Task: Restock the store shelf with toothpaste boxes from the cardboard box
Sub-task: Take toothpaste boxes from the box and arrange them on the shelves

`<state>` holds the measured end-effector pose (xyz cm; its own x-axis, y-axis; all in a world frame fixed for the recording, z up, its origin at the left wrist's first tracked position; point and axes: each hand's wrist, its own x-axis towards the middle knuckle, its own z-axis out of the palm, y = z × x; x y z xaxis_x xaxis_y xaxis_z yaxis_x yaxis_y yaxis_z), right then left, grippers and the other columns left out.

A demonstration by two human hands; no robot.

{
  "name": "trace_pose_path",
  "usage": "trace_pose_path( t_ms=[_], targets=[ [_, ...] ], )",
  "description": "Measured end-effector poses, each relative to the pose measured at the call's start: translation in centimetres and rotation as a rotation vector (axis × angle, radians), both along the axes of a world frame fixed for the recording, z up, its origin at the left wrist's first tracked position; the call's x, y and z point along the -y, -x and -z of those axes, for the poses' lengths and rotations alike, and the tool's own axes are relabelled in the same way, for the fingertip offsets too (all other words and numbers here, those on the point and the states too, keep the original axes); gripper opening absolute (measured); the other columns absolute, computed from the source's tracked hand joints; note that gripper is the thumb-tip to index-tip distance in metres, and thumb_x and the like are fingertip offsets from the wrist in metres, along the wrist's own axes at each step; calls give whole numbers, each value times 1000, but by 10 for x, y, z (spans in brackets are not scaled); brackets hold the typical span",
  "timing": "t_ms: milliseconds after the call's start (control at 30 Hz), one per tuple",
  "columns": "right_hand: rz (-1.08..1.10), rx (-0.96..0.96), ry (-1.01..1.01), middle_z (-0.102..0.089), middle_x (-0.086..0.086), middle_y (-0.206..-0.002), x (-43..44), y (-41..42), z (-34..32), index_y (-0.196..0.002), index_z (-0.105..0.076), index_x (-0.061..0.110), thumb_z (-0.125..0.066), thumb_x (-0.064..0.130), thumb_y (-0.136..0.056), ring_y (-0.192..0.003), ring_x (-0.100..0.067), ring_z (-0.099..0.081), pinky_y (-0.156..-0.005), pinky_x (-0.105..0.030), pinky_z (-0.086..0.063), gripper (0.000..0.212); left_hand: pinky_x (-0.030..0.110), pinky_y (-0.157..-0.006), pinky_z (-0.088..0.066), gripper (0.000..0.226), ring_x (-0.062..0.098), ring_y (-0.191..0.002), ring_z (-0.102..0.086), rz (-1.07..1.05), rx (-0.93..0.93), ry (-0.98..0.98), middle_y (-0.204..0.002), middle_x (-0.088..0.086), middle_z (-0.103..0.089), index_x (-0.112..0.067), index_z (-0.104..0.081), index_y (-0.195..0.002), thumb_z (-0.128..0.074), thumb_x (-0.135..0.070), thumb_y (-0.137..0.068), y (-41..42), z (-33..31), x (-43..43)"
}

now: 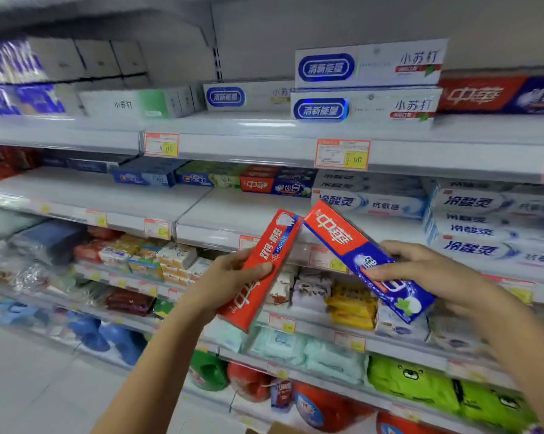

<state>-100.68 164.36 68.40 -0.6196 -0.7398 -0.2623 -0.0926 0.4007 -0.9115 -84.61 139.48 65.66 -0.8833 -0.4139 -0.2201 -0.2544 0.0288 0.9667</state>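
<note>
Your left hand (230, 277) grips a red toothpaste box (274, 242) around its middle, thumb across the front, with the box tilted up to the right. Your right hand (421, 267) holds a red-and-blue toothpaste box (336, 236) by its blue half, tilted up to the left. The two upper ends come together just in front of the shelf (227, 214); you cannot tell whether they touch. Far back on that shelf sits a stack of matching boxes (274, 183), with white-and-blue boxes (374, 202) to its right.
</note>
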Motion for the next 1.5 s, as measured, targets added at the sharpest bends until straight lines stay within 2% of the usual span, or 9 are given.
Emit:
trace_pose_path(
  t_ms=[167, 433, 567, 700, 800, 933, 1100, 1267, 1500],
  targets=[
    [126, -273, -114, -73, 1, -85, 34, 24, -29, -94, -64, 21, -80, 35, -69, -69, -14, -71, -63, -25, -55, 33, 28, -56, -54, 31, 19, -65, -69, -98, -36, 26, -87, 8, -73, -22, -61, -113, -68, -27, -83, 7, -1, 21],
    [115, -661, -240, -61, -6, -119, 142, 45, -37, -129, -54, 14, -69, 41, -82, -93, -18, -59, -82, -32, -50, 57, 34, -63, -55, 38, 24, -68, -69, -248, -59, 37, -86, 9, -73, -21, -59, -117, -69, -32, -83, -7, 6, 69],
    [53, -894, -312, -65, -9, -112, 203, 53, -25, -111, -64, 13, -70, 42, -78, -96, -24, -60, -76, -30, -48, 44, 33, -65, -54, 42, 24, -71, -68, -305, -44, 38, -88, 8, -72, -20, -57, -120, -69, -33, -83, -11, 6, 94],
    [67, -965, -372, -66, -9, -108, 240, 69, -5, -90, -64, 16, -68, 40, -80, -95, -27, -62, -60, -24, -37, 26, 32, -63, -54, 43, 23, -71, -68, -292, -24, 35, -90, 8, -71, -19, -56, -122, -69, -32, -84, -14, 6, 112],
    [107, -1017, -395, -61, -10, -123, 251, 79, 11, -117, -63, 16, -66, 36, -84, -107, -29, -59, -74, -27, -44, 39, 32, -64, -53, 47, 23, -74, -68, -273, -17, 42, -92, 8, -70, -17, -54, -127, -68, -32, -84, -13, 7, 123],
    [116, -1166, -385, -46, -12, -137, 257, 85, 21, -137, -48, 12, -58, 29, -93, -127, -29, -40, -98, -31, -36, 49, 31, -62, -52, 48, 21, -72, -68, -248, -18, 50, -91, 4, -70, -19, -52, -129, -67, -33, -85, -9, 5, 131],
    [150, -1202, -407, -44, -10, -132, 262, 100, 27, -135, -49, 12, -56, 19, -94, -124, -28, -39, -96, -32, -40, 43, 24, -50, -52, 49, 13, -57, -68, -198, 0, 11, -83, 2, -71, -19, -50, -131, -67, -29, -85, -2, 3, 133],
    [167, -1312, -497, -41, -10, -139, 263, 105, 27, -142, -42, 17, -52, 15, -94, -130, -31, -36, -106, -37, -35, 49, 23, -49, -52, 53, 14, -60, -69, -169, 13, 5, -87, 4, -70, -19, -48, -134, -67, -30, -85, 3, 3, 138],
    [162, -1377, -534, -44, -9, -138, 264, 108, 28, -141, -43, 16, -52, 15, -95, -129, -30, -38, -105, -36, -35, 47, 27, -56, -53, 53, 18, -70, -69, -155, 20, 32, -91, 4, -70, -22, -49, -132, -67, -33, -84, 7, 4, 140]
  ],
)
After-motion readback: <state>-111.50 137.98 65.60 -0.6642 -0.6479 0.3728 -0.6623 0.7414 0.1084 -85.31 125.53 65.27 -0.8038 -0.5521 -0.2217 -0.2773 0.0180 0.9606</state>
